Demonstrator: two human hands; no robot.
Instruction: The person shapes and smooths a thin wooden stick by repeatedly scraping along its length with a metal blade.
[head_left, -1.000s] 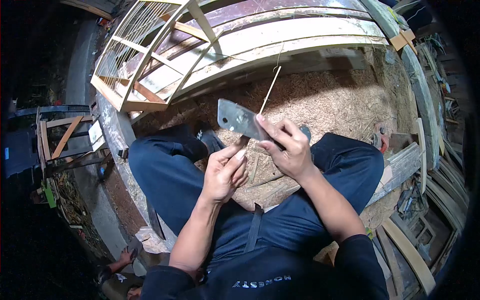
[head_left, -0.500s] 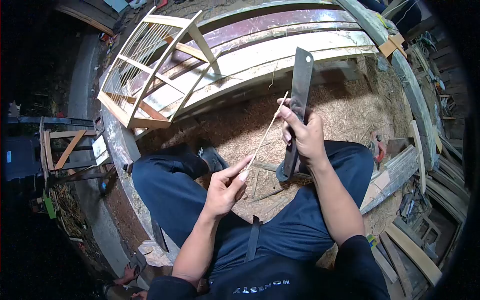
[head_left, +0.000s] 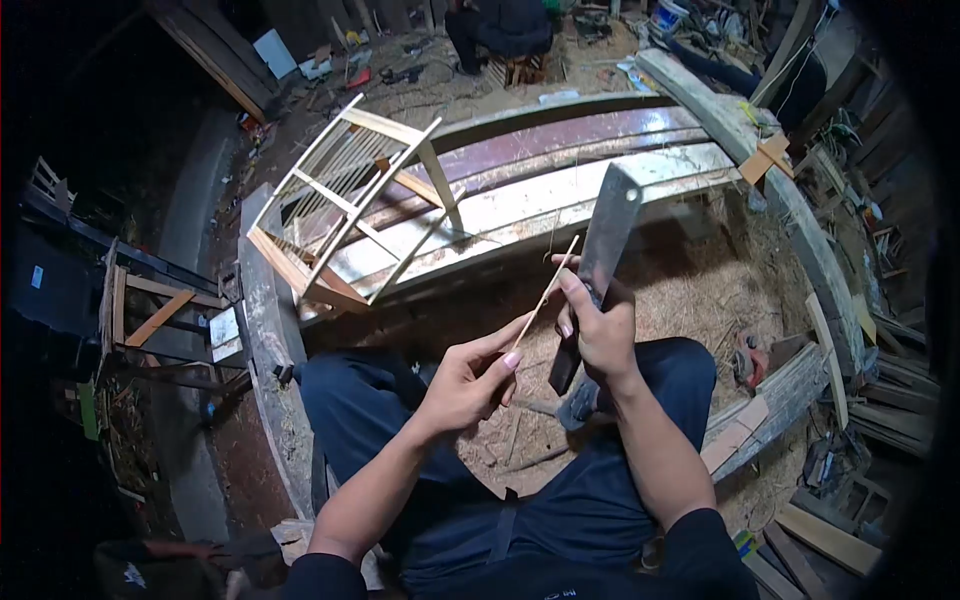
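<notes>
My left hand [head_left: 468, 388] pinches a thin wooden stick [head_left: 547, 293] between thumb and fingers. The stick slants up and to the right, its far end beside my right thumb. My right hand [head_left: 602, 328] is wrapped around a broad dark knife [head_left: 612, 225], whose wide blade points upward and has a small hole near its tip. Stick and blade lie close together; whether they touch, I cannot tell. The lower end of the knife shows below my right fingers, between my knees.
A wooden frame with thin parallel rods [head_left: 350, 208] rests on the long bench [head_left: 505, 212] ahead. Shavings [head_left: 690, 290] cover the ground. At right lie a red-handled tool [head_left: 750, 362] and stacked wood strips [head_left: 890, 420]. Another person [head_left: 505, 30] sits at the back.
My left hand has moved up and right along the stick, closer to my right hand, so a shorter length shows between them. The camera view has tilted upward, revealing the person at the back.
</notes>
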